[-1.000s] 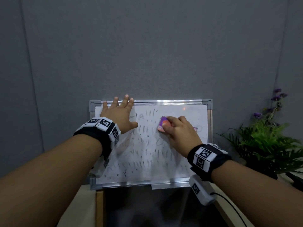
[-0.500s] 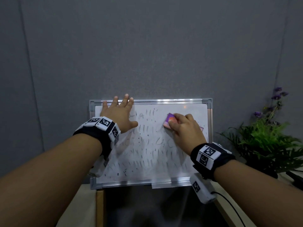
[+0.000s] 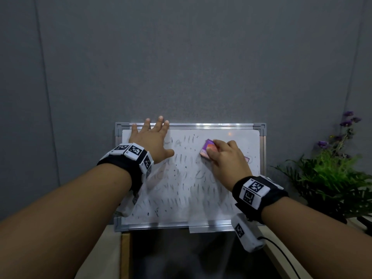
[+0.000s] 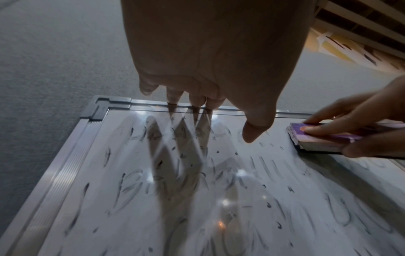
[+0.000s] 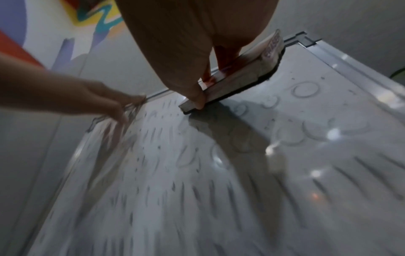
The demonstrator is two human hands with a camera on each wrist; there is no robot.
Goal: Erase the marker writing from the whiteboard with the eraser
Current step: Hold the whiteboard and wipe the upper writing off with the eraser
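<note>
A silver-framed whiteboard point(image 3: 221, 206) leans against the grey wall, covered with smeared black marker strokes and faint letters. My right hand point(image 3: 227, 158) grips a purple and orange eraser point(image 3: 208, 148) and presses it flat on the board's upper right part. The eraser point(image 4: 322, 138) shows a dark felt underside in the left wrist view; it point(image 5: 238, 76) sits near the top rail in the right wrist view. My left hand point(image 3: 151, 139) lies flat with straight fingers on the upper left corner, fingertips over the top rail point(image 4: 258, 110).
A green potted plant point(image 3: 330, 178) with purple flowers stands right of the board. The board's lower edge point(image 3: 161, 225) rests on a pale table edge, with a dark surface point(image 3: 191, 256) below it. A cable point(image 3: 281, 250) runs from the right wrist unit.
My right hand has slid the eraser up and to the right across the board. The left hand has stayed in place on the upper left corner.
</note>
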